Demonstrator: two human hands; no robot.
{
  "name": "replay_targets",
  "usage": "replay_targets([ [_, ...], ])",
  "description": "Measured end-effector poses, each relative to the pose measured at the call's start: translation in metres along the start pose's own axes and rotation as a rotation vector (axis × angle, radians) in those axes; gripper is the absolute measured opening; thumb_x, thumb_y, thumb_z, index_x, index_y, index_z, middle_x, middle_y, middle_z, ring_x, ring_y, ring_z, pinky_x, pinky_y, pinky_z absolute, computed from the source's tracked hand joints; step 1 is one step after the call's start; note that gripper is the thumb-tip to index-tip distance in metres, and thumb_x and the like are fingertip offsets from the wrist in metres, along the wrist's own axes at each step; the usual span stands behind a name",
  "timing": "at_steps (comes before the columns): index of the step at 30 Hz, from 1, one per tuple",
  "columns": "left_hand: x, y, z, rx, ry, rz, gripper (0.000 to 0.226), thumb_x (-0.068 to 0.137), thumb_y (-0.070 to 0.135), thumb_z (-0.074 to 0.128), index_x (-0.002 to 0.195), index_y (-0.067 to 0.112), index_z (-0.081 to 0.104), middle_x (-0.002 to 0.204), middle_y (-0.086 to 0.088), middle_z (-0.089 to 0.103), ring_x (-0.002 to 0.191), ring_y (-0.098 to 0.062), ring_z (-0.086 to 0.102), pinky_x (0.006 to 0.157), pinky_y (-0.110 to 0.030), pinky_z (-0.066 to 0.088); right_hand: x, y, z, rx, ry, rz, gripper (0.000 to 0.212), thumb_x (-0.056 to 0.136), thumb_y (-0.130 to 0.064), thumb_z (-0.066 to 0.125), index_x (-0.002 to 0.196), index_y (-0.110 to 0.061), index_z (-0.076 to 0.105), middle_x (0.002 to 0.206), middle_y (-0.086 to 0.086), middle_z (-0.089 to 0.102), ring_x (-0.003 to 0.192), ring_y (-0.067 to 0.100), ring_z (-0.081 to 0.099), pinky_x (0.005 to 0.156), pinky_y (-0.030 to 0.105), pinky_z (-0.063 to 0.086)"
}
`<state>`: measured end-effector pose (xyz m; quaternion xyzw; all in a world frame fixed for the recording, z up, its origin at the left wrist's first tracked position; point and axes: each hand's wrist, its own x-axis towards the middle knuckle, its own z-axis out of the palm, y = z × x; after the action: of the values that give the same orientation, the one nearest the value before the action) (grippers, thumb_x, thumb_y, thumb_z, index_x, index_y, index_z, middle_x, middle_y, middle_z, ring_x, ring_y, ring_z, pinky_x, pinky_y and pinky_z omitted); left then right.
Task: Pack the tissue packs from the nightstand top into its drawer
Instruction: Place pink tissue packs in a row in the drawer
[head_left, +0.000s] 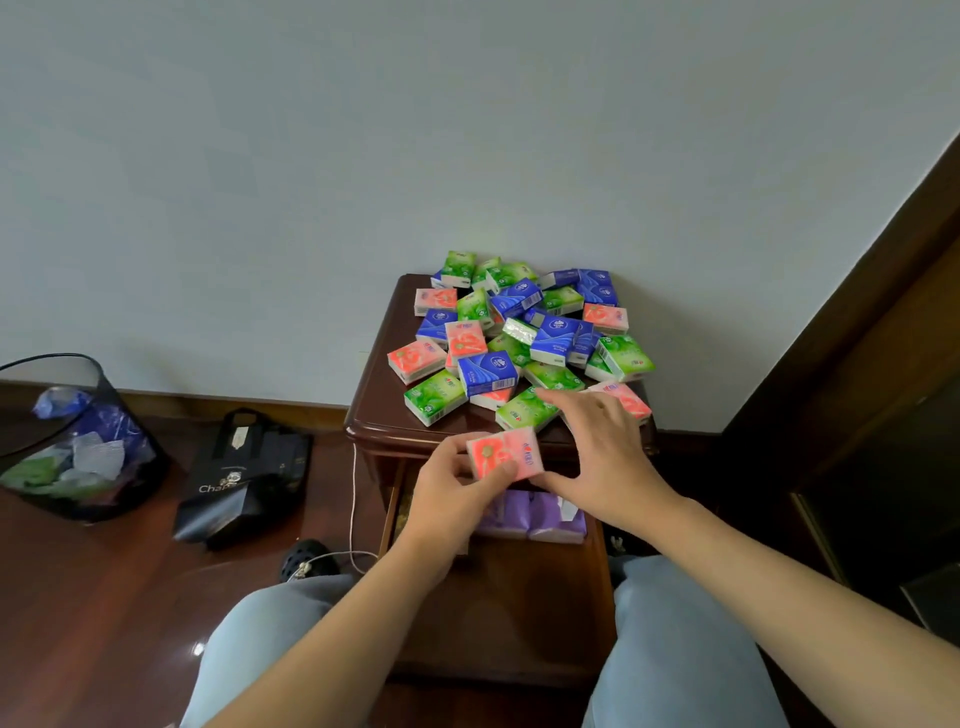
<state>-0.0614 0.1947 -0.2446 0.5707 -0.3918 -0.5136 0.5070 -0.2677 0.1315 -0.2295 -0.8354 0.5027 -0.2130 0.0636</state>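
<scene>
Several green, blue and pink tissue packs (519, 332) lie heaped on the dark wooden nightstand (374, 410). Its drawer (395, 514) is pulled out below the front edge, with purple packs (540, 514) inside. My left hand (452, 488) grips a pink tissue pack (504, 453) just over the front edge, above the drawer. My right hand (602, 452) hovers beside it with fingers spread and relaxed, reaching over a green pack (524, 410) at the front of the heap; whether it touches any pack I cannot tell.
A black mesh waste bin (78, 441) with wrappers stands at the left on the wooden floor. A black paper bag (239, 483) lies next to it. A white cable (354, 519) hangs beside the nightstand. Dark wooden furniture (857, 415) rises on the right. My knees flank the drawer.
</scene>
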Motion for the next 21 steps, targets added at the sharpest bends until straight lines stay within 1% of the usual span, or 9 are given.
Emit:
replay_targets([
  [2, -0.003, -0.005, -0.011, -0.066, 0.045, -0.048, 0.04, 0.084, 0.024, 0.087, 0.118, 0.032, 0.065, 0.097, -0.006, 0.078, 0.086, -0.023, 0.077, 0.072, -0.034, 0.061, 0.0, 0.006, 0.006, -0.233, 0.006, 0.11, 0.098, 0.074, -0.061, 0.08, 0.155, -0.026, 0.037, 0.155, -0.004, 0.043, 0.14, 0.027, 0.037, 0.113, 0.047, 0.035],
  [4, -0.008, -0.01, -0.026, -0.11, 0.052, -0.072, 0.037, 0.086, 0.022, 0.086, 0.113, 0.035, 0.066, 0.095, -0.008, 0.079, 0.081, -0.022, 0.077, 0.066, -0.031, 0.061, -0.006, 0.012, 0.015, -0.383, -0.04, 0.217, 0.101, 0.074, -0.066, 0.079, 0.155, -0.023, 0.037, 0.156, 0.003, 0.04, 0.142, 0.031, 0.035, 0.113, 0.047, 0.037],
  [7, -0.014, -0.014, -0.043, -0.155, 0.042, -0.088, 0.032, 0.086, 0.019, 0.085, 0.111, 0.031, 0.069, 0.094, -0.011, 0.079, 0.076, -0.022, 0.075, 0.063, -0.029, 0.059, -0.016, 0.018, 0.025, -0.517, -0.039, 0.225, 0.099, 0.07, -0.063, 0.083, 0.15, -0.02, 0.044, 0.15, 0.008, 0.044, 0.137, 0.033, 0.04, 0.106, 0.046, 0.041],
  [12, -0.018, -0.02, -0.047, -0.206, 0.055, -0.147, 0.043, 0.084, 0.013, 0.086, 0.116, 0.015, 0.057, 0.096, -0.011, 0.079, 0.077, -0.026, 0.076, 0.06, -0.032, 0.059, -0.013, 0.017, 0.022, -0.544, 0.007, 0.231, 0.072, 0.074, -0.045, 0.087, 0.133, -0.018, 0.055, 0.141, 0.005, 0.054, 0.125, 0.032, 0.05, 0.096, 0.044, 0.046],
  [14, -0.018, -0.022, -0.045, -0.218, 0.05, -0.164, 0.045, 0.084, 0.011, 0.086, 0.114, 0.013, 0.052, 0.095, -0.012, 0.079, 0.079, -0.03, 0.078, 0.058, -0.032, 0.059, -0.01, 0.016, 0.018, -0.541, -0.012, 0.213, 0.068, 0.075, -0.046, 0.086, 0.13, -0.019, 0.055, 0.143, 0.003, 0.053, 0.129, 0.031, 0.048, 0.099, 0.044, 0.045],
  [16, -0.017, -0.023, -0.044, -0.238, 0.047, -0.181, 0.046, 0.084, 0.01, 0.086, 0.113, 0.012, 0.051, 0.1, -0.016, 0.078, 0.083, -0.036, 0.078, 0.057, -0.031, 0.058, -0.006, 0.017, 0.015, -0.54, -0.049, 0.185, 0.071, 0.077, -0.048, 0.084, 0.134, -0.017, 0.054, 0.15, 0.002, 0.049, 0.138, 0.03, 0.044, 0.105, 0.044, 0.044],
  [18, -0.016, -0.023, -0.043, -0.249, 0.05, -0.198, 0.046, 0.084, 0.009, 0.085, 0.115, 0.011, 0.051, 0.105, -0.019, 0.076, 0.084, -0.037, 0.079, 0.057, -0.031, 0.059, -0.002, 0.018, 0.012, -0.549, -0.076, 0.163, 0.073, 0.079, -0.051, 0.082, 0.136, -0.016, 0.054, 0.156, 0.002, 0.046, 0.144, 0.03, 0.04, 0.108, 0.044, 0.043],
  [19, -0.016, -0.022, -0.042, -0.249, 0.047, -0.205, 0.046, 0.085, 0.008, 0.084, 0.116, 0.01, 0.05, 0.107, -0.019, 0.075, 0.084, -0.037, 0.079, 0.058, -0.034, 0.061, 0.001, 0.018, 0.011, -0.555, -0.08, 0.161, 0.07, 0.08, -0.054, 0.079, 0.134, -0.016, 0.055, 0.154, 0.002, 0.048, 0.145, 0.03, 0.039, 0.108, 0.044, 0.043],
  [21, -0.014, -0.022, -0.038, -0.23, 0.023, -0.215, 0.046, 0.087, 0.009, 0.082, 0.118, 0.011, 0.048, 0.111, -0.02, 0.074, 0.087, -0.037, 0.078, 0.068, -0.044, 0.065, 0.005, 0.019, 0.009, -0.538, -0.058, 0.179, 0.058, 0.084, -0.055, 0.075, 0.125, -0.018, 0.058, 0.14, 0.002, 0.059, 0.141, 0.029, 0.043, 0.104, 0.043, 0.043],
])
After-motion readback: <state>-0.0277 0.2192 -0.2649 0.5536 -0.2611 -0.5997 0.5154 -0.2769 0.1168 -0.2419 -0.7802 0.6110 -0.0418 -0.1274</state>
